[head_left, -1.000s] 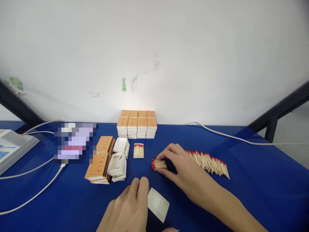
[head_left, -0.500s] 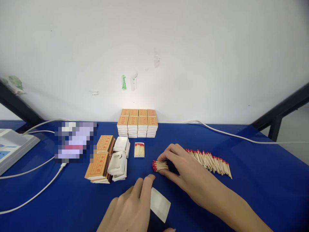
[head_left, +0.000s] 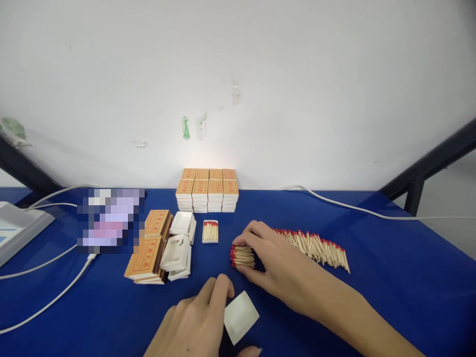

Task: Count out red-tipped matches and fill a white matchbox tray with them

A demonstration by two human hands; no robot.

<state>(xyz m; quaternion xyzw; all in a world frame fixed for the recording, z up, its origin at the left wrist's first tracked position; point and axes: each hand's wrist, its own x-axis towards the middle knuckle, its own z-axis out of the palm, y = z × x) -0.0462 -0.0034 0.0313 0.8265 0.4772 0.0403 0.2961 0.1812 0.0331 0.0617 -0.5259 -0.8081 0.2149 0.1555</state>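
Observation:
My right hand (head_left: 266,253) is closed around a bundle of red-tipped matches (head_left: 242,257), thumb on the near side and fingers on the far side, just above or on the blue table. In my left hand (head_left: 199,312), at the bottom middle, is an empty white matchbox tray (head_left: 241,317), held tilted with its inside showing. Part of the left fingers is hidden behind the tray. To the right of my right hand lies a long row of loose matches (head_left: 316,248), red heads pointing away from me. A filled matchbox tray (head_left: 210,231) rests flat beyond my hands.
Stacked matchboxes (head_left: 207,191) stand against the white wall. To the left are stacked orange matchbox sleeves (head_left: 147,255) beside several empty white trays (head_left: 176,253). A blurred-out phone-like object (head_left: 111,218) with a white cable (head_left: 82,275) lies farther left. Another cable (head_left: 334,202) runs along the back right.
The white tray in my left hand has turned and tilts more toward me. My right hand keeps its grip on the matches. The whole view has shifted slightly.

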